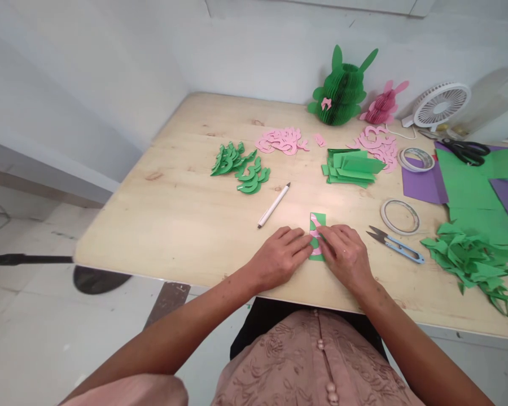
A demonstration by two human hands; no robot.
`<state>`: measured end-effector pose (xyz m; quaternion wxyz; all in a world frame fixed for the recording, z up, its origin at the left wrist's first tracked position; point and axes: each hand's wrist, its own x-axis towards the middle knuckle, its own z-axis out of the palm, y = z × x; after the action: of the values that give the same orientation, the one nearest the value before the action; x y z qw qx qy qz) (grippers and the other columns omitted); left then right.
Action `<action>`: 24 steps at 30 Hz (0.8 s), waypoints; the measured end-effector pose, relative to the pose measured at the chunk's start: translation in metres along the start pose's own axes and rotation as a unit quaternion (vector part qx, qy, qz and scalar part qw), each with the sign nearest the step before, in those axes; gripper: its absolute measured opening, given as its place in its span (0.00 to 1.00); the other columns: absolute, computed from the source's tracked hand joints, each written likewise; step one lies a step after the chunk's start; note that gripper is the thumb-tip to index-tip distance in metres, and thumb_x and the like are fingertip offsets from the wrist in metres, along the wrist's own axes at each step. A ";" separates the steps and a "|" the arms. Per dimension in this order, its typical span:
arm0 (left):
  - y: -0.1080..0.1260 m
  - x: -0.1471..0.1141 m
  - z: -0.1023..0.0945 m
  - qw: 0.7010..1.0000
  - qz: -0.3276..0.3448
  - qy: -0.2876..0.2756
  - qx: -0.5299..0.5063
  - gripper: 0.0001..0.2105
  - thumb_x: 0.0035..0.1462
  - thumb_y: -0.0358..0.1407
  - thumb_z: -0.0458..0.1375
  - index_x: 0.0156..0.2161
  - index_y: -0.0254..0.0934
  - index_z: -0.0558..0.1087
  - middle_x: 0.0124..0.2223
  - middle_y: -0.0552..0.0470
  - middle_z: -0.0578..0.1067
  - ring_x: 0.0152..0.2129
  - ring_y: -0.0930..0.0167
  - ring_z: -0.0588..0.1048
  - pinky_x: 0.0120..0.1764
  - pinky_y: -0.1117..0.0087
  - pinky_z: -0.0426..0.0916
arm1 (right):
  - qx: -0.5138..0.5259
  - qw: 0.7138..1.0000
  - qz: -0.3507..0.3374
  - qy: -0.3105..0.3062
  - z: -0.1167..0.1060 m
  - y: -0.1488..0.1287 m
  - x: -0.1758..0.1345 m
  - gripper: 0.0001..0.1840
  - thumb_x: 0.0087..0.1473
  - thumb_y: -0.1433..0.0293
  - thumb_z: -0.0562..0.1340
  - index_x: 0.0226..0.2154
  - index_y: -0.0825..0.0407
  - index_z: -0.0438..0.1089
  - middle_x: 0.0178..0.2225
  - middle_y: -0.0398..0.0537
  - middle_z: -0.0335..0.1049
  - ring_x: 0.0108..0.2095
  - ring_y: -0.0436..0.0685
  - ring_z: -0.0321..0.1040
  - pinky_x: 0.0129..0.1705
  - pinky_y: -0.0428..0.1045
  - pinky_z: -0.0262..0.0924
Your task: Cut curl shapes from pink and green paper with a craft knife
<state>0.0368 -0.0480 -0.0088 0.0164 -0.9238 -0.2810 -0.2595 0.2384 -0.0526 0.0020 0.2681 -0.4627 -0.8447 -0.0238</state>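
Observation:
A folded-looking green paper piece [318,217] lies flat on the table close to its front edge. On top of it is a curvy pink paper cutout [315,221], partly covered by my fingers. My left hand [283,256] has its fingers curled together, the tips holding down the left edge of the green paper. From the other side, my right hand [346,252] presses thumb and fingertips onto the pink cutout. A white pen [274,205] lies beyond my left hand. Blue-handled thread snips [396,245] rest to the right of my right hand.
Green cutouts [252,178], pink cutouts [281,141] and stacked green rectangles [353,167] lie farther back. Tape rolls [400,217], green scraps [469,259] and black scissors [466,151] are at right. A green paper rabbit [342,93], a pink one [383,106] and a fan [440,106] stand by the wall.

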 end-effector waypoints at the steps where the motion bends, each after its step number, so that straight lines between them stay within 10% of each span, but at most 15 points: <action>1: 0.000 0.000 0.000 1.000 0.000 -0.001 0.000 0.08 0.64 0.27 0.51 0.44 0.33 0.72 0.53 0.46 0.75 0.48 0.65 0.71 0.47 0.62 0.66 | 0.000 1.000 0.001 0.000 0.000 0.000 0.000 0.11 0.59 0.76 0.58 0.44 0.56 0.72 0.36 0.51 0.76 0.37 0.58 0.66 0.41 0.52 0.61; 24: 0.001 0.001 0.000 0.999 -0.018 -0.025 -0.015 0.12 0.63 0.27 0.49 0.48 0.33 0.71 0.52 0.45 0.75 0.48 0.64 0.70 0.48 0.61 0.65 | 0.004 1.000 0.005 -0.006 0.002 0.000 -0.003 0.12 0.60 0.74 0.57 0.44 0.54 0.72 0.38 0.53 0.76 0.39 0.59 0.66 0.40 0.52 0.59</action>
<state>0.0385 -0.0483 -0.0085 -0.0097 -0.9249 -0.2940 -0.2407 0.2388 -0.0541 -0.0010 0.2652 -0.4657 -0.8441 -0.0164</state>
